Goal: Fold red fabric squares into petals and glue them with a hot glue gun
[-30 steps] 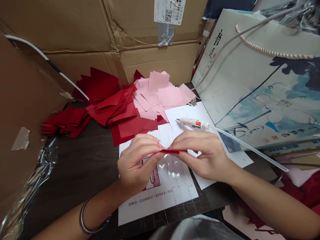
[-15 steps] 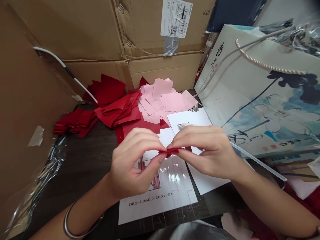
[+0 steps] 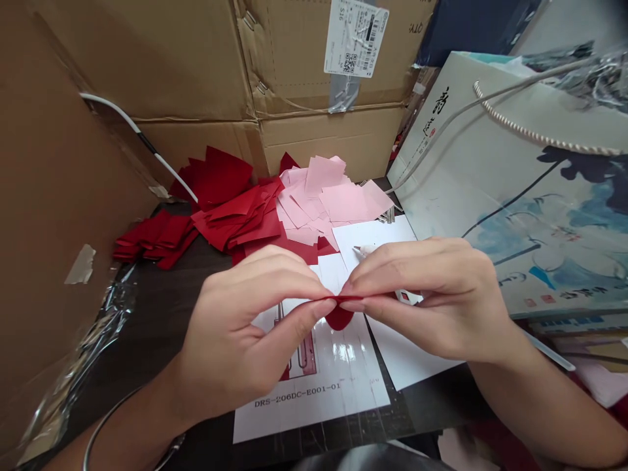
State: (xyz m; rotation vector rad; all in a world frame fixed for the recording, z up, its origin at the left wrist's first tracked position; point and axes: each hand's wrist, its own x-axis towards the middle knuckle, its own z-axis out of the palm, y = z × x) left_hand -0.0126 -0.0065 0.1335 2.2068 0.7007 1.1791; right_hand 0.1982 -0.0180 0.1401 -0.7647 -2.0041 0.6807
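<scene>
Between both hands is a small red piece of paper or cloth (image 3: 339, 318), folded along its top edge, with a rounded flap hanging below the fingertips. My left hand (image 3: 255, 320) pinches its left end between thumb and fingers. The right end is pinched the same way by my right hand (image 3: 426, 294). Under the hands lies a white printed sheet (image 3: 314, 418) with a picture and the text DRS-206DC-E001-01. A pen (image 3: 366, 249) rests on a second white sheet (image 3: 412, 360), partly covered by my right hand.
Red pieces (image 3: 240, 216) lie heaped at the back, beside a pile of pink pieces (image 3: 326, 196). Folded red pieces (image 3: 157, 237) are stacked at the left. Cardboard boxes (image 3: 196, 59) wall the back and left; a paper bag (image 3: 490, 196) stands right. A white cable (image 3: 118, 121) hangs at left.
My hands have come nearer to the camera and spread slightly apart. The red piece now shows a straight top edge and a rounded flap below. The view has shifted a little.
</scene>
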